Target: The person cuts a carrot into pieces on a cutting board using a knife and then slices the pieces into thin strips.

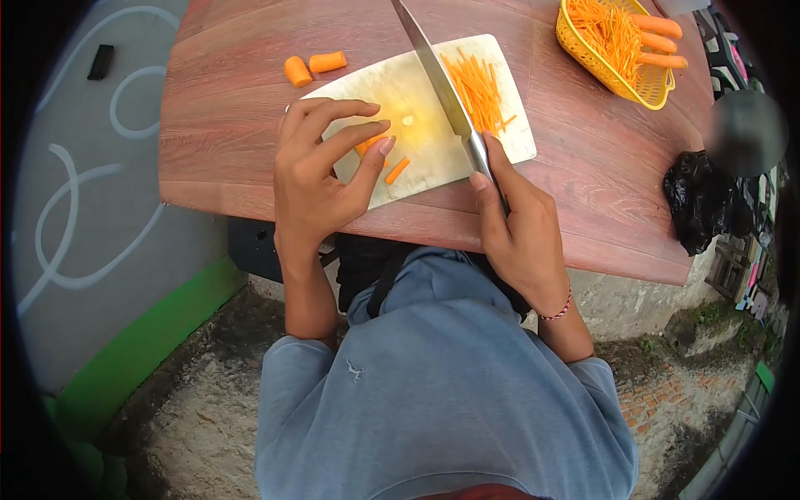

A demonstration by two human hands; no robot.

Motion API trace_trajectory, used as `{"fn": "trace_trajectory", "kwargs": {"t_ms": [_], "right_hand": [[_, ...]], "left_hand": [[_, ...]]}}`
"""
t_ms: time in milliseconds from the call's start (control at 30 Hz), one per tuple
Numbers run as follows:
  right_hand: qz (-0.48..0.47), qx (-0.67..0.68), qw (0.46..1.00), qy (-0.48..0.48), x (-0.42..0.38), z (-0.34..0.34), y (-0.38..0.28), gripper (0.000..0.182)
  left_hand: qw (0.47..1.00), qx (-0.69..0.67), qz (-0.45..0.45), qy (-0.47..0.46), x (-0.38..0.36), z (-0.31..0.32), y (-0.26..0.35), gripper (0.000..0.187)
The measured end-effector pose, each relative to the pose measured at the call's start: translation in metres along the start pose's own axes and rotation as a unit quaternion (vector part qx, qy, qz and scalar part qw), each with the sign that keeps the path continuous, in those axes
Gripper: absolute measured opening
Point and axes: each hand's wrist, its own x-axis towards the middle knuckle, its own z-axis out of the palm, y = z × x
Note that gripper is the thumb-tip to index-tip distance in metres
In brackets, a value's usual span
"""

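Carrot is being cut into thin strips on the board [433, 175], and the step in hand appears to be a pause between cuts. The knife [435, 71] is held by the right hand [529, 221], its fingers closed around the handle and the thumb laid along it. The blade is pointed away from the body, across the board, with its tip reaching past the far edge; whether the board is touched by the edge is not clear.

The left hand [321, 162] is loosely curved over the left part of the board, with thumb and fingers spread apart. A carrot piece [363, 147] is partly hidden beneath it; no firm grip on the piece is seen, and contact cannot be made out. Just beside it, a stick [397, 171] is left lying loose. The shreds [473, 87] are heaped on the right part of the board, beyond the blade.

Two chunks [297, 72] [327, 62] are set on the worktop [221, 117] near the board's far left edge. More cut carrot is held in the basket [586, 60] at the far right, with whole carrots [657, 42] laid at its side.

For another cut, the piece would need to be steadied with fingertips tucked back, and the blade lined up squarely.
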Motion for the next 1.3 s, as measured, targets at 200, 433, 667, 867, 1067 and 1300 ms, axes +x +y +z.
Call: {"fn": "trace_trajectory", "kwargs": {"t_ms": [200,433,667,867,1067,1300], "right_hand": [[-0.010,-0.004,1.000,0.017,-0.003,-0.004,0.009,0.047],[-0.009,0.004,1.000,0.013,-0.005,-0.006,0.008,0.046],[-0.008,0.000,1.000,-0.011,-0.009,-0.012,0.005,0.049],[-0.034,0.010,0.999,-0.005,-0.012,-0.008,0.009,0.048],[-0.043,0.015,0.999,-0.022,-0.014,-0.008,0.005,0.048],[0.014,0.028,0.999,-0.037,-0.016,-0.015,0.001,0.047]], "left_hand": [[0.991,0.053,-0.017,-0.125,-0.023,-0.001,0.017,0.020],[0.982,0.077,-0.042,-0.165,-0.022,0.006,0.028,0.017],[0.970,0.105,0.014,-0.220,-0.010,0.005,0.025,0.018],[0.963,0.112,0.044,-0.240,-0.007,0.008,0.023,0.015],[0.963,0.114,0.131,-0.205,0.016,0.022,0.004,0.018],[0.956,0.197,0.190,-0.110,0.034,0.036,-0.013,0.020]]}}
